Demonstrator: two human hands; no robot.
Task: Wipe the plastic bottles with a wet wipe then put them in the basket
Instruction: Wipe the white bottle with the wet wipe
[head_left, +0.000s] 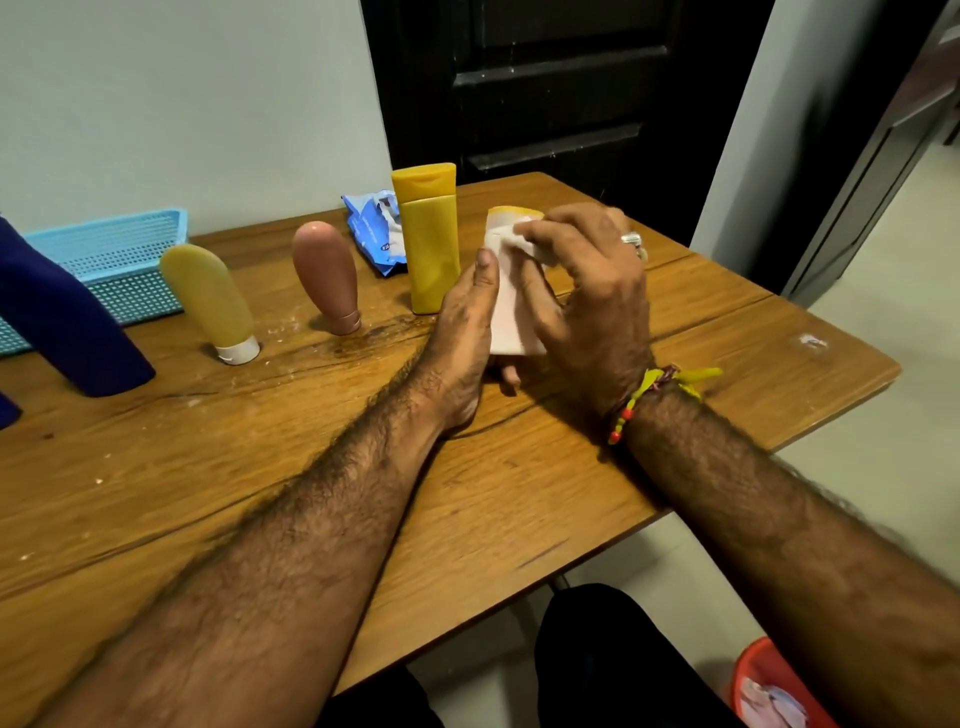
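My left hand (464, 332) grips a white bottle with a yellow cap (508, 312) just above the wooden table (675, 374). My right hand (587, 291) pinches a white wet wipe (511, 240) against the bottle's upper part. A tall yellow bottle (428, 239) stands just left of my hands. Further left stand a pink tube (327, 275), a pale yellow tube (213, 301) on its white cap, and a dark blue bottle (62, 322). The light blue basket (111, 244) sits at the back left by the wall; what lies inside it is hidden.
A blue wet wipe pack (374, 228) lies open behind the tall yellow bottle. A black door stands beyond the table. An orange bin (769, 686) with crumpled paper sits on the floor at the lower right. Part of another dark blue object (8, 410) shows at the left edge.
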